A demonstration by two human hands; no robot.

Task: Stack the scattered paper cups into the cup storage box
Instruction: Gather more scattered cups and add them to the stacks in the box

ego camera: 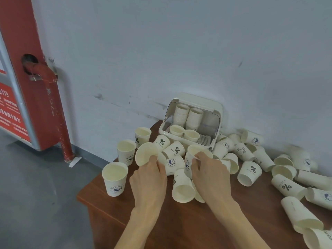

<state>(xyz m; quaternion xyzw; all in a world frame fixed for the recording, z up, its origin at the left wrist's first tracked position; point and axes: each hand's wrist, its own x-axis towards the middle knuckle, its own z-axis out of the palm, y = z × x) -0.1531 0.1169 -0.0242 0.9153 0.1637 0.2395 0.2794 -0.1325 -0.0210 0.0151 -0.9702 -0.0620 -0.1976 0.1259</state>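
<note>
Against the wall, the open cup storage box (214, 112) holds two tall stacks of cups at the back and two cups in front, while the left hand (149, 178) grips a tilted paper cup (146, 153) and the right hand (209, 174) grips a whale-print cup (191, 157) among many strewn over the wooden table (206, 223).

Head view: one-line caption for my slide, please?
Both hands grip paper cups before the open storage box.
</note>
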